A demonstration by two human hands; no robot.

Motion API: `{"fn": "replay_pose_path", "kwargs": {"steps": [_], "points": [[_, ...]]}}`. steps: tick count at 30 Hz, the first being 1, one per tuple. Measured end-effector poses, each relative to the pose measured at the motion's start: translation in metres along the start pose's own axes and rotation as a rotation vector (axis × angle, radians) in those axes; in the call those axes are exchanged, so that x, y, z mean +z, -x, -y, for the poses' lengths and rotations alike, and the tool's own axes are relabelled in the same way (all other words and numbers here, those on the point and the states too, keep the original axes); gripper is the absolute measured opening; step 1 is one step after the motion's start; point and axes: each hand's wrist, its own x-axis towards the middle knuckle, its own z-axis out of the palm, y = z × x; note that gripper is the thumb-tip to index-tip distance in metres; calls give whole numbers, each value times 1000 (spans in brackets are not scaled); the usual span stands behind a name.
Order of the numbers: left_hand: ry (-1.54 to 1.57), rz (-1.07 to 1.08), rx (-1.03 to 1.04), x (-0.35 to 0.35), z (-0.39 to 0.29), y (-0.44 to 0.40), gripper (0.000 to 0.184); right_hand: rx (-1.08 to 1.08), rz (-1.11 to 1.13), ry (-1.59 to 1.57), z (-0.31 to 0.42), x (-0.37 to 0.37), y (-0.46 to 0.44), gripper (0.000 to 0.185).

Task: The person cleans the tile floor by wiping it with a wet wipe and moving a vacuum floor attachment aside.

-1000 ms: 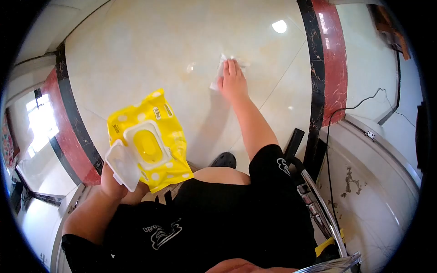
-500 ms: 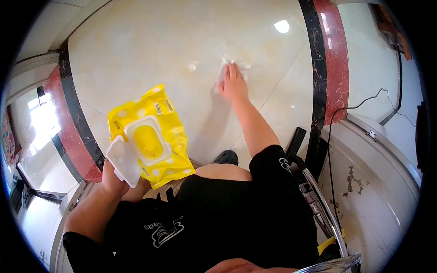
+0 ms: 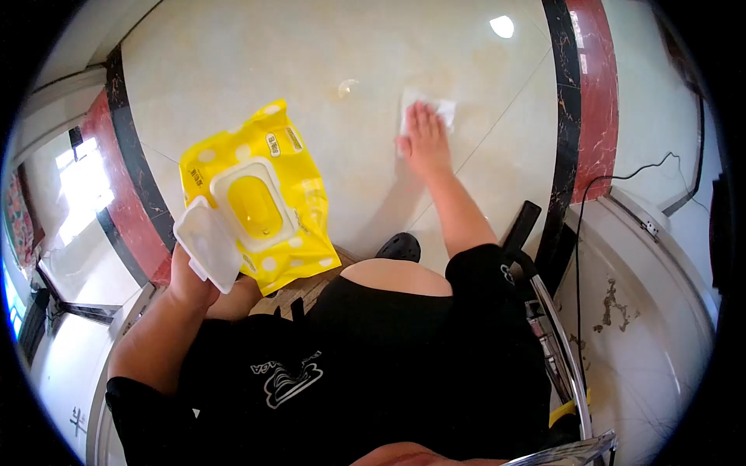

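My left hand [image 3: 189, 283] grips the lower left side of a yellow pack of wet wipes [image 3: 307, 203] with pale dots; most of its fingers are hidden behind the pack and lid. The pack's white flip lid [image 3: 208, 241] hangs open to the left, showing the yellow inside of the frame. My right hand [image 3: 427, 144] is stretched out on the floor, its fingers extended flat over a thin white wipe [image 3: 446, 111]. The wipe spreads out past the fingertips, pressed against the glossy tiles.
Pale floor tiles [image 3: 256, 54] run between black and red stone borders [image 3: 594, 85]. Near my right arm is a chrome metal frame [image 3: 561, 334] with a black grip [image 3: 522, 225]. A black cable [image 3: 579, 272] hangs beside a scuffed white panel [image 3: 645, 311]. A dark clog [image 3: 399, 247] shows below me.
Relative to the floor, my right hand and the wipe have slid nearer to me and a little right. My left hand still holds the wipes pack. The view has shifted slightly.
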Motion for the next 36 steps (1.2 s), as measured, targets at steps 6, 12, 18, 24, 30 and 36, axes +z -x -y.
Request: {"fn": "replay_pose_path", "kwargs": {"steps": [6,12,18,24,30,36], "points": [[-32,43,13,-3,0,-3,40,-88,129,70,45,-2,-18,69],[-171,19,88,-9,10,-4,37,-569,208,-167,76,29,43,68],[-18,-135,2,9,3,-2,35,-250,106,-130,48,1,17,62],[12,-5,1,7,0,1,36,-299,209,-54,75,7,22,66],[-45,-46,30,20,0,1,38,-260,129,18,36,8,11,70],[-100,-87,18,13,1,2,39,-208,95,59,51,14,19,70]]}}
